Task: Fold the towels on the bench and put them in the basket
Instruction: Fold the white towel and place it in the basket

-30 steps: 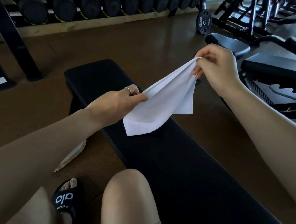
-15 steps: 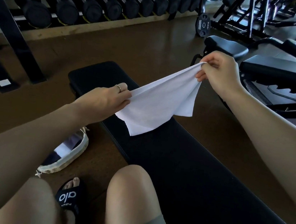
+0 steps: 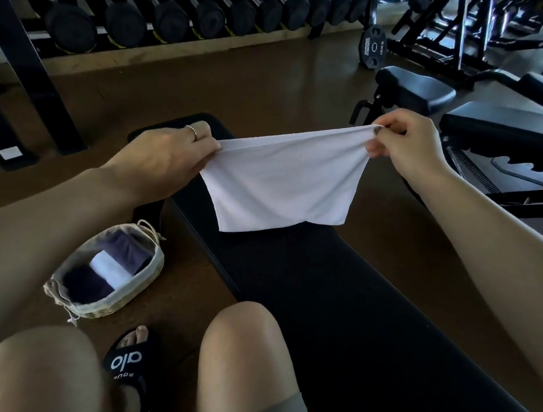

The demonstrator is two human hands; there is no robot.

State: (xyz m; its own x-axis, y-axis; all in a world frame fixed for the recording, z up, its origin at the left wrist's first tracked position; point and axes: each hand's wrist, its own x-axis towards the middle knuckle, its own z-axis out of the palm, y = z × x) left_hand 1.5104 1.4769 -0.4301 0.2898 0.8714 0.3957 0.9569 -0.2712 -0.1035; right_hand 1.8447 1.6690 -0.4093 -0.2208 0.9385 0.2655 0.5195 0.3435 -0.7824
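A white towel (image 3: 284,179) hangs stretched between my two hands above the black bench (image 3: 335,311). My left hand (image 3: 170,154) pinches its left top corner. Its right top corner is pinched by my right hand (image 3: 406,144), held a little higher. The towel's lower edge touches or nearly touches the bench pad. On the floor left of the bench sits a woven basket (image 3: 146,279) with a cloth liner, holding folded dark towels and one white towel (image 3: 110,267).
My bare knees and a black slide sandal (image 3: 129,360) are at the bottom. A dumbbell rack (image 3: 157,14) runs along the back left. An adjustable black bench (image 3: 514,134) and machine frames stand at the right. Brown floor surrounds the bench.
My hands have moved apart and leveled, pulling the towel's top edge taut. The view has tilted down, bringing the basket fully into sight.
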